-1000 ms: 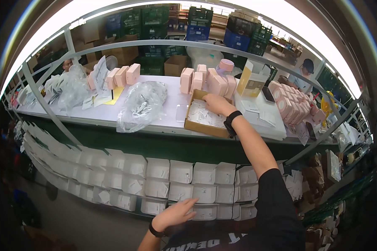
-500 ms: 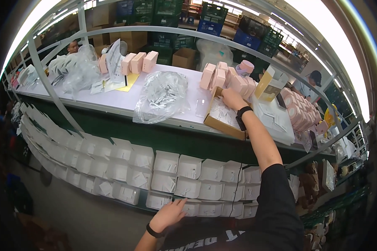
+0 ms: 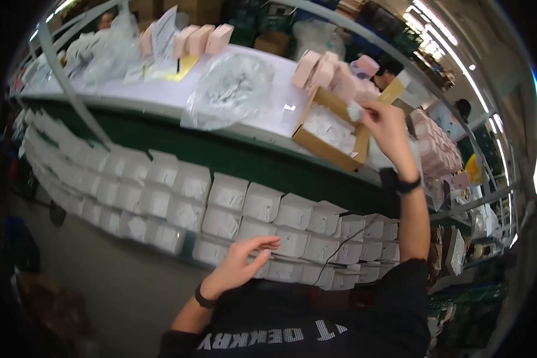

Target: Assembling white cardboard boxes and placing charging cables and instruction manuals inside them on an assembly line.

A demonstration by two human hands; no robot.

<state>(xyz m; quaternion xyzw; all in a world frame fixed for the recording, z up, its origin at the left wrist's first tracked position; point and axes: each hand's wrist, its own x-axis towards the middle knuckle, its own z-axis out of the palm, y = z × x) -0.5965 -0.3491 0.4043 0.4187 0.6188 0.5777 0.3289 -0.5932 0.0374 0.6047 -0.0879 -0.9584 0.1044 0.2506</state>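
Note:
Pinched in the fingers of my right hand (image 3: 389, 130) is a small white packet (image 3: 355, 111), blurred, held just above the right end of an open cardboard box (image 3: 323, 154). Many similar white packets (image 3: 328, 129) fill that box. Lower down, my left hand (image 3: 240, 264) holds nothing, its thumb and fingers apart. It hovers over rows of open white boxes (image 3: 261, 200), several of which contain small white cables or cards. A clear plastic bag of white cables (image 3: 232, 86) lies on the bench, left of the cardboard box.
Pink boxes (image 3: 322, 73) stand in a group behind the cardboard box, with more pink items (image 3: 435, 143) at right. Paper sheets and a yellow sheet (image 3: 182, 68) lie at the left. A metal rail crosses above the white bench (image 3: 280, 107). Other people sit beyond.
My right hand has come up out of the cardboard box toward the right with a white packet. My left hand has moved up a little over the white boxes. The view has shifted.

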